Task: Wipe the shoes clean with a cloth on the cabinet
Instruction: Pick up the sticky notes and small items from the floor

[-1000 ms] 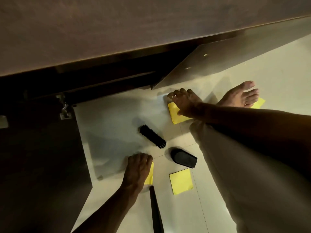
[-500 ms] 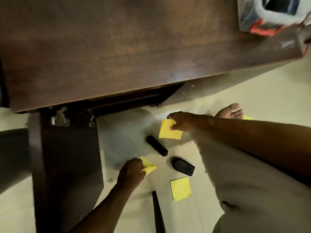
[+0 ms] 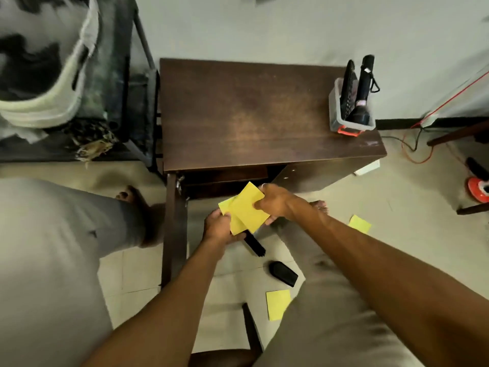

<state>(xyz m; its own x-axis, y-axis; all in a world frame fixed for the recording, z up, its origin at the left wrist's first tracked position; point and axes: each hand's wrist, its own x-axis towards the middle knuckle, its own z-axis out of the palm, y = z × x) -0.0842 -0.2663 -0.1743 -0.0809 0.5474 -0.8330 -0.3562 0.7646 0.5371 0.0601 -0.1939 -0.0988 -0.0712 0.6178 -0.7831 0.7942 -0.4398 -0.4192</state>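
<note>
Yellow cloths [image 3: 244, 207], two overlapping, hang in front of the dark cabinet [image 3: 264, 115]: my left hand [image 3: 218, 227] grips the lower, my right hand [image 3: 275, 201] pinches the upper. The cabinet stands on pale floor tiles [image 3: 397, 186] against a plain wall [image 3: 264, 27], a clear bin [image 3: 349, 121] at its top's right edge. Its open inside is too dark to read.

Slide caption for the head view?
Head view: left hand and right hand grip yellow cloths before the open wooden cabinet; brush on the floor.
</note>
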